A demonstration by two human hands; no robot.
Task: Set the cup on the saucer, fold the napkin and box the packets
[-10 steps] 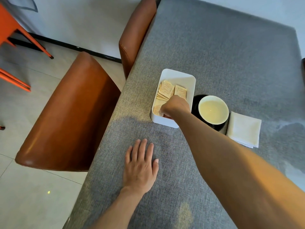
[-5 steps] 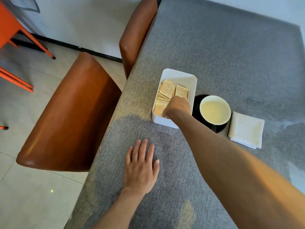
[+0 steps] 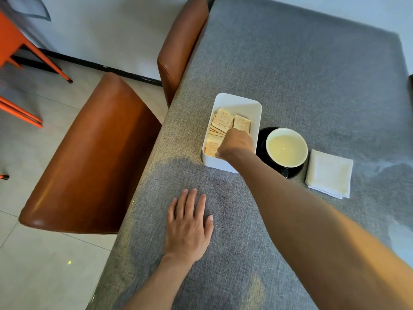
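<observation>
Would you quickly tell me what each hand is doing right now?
Left hand: open, flat on the table.
Right hand: curled inside the white box over the packets; grip hidden.

Left hand (image 3: 188, 222) flat, right hand (image 3: 237, 143) curled

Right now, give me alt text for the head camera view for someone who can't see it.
A right hand reaches into a white box of tan packets on a grey table, its fingers hidden. Beside the box, a white cup sits on a black saucer, next to a folded napkin. The left hand rests flat.
</observation>
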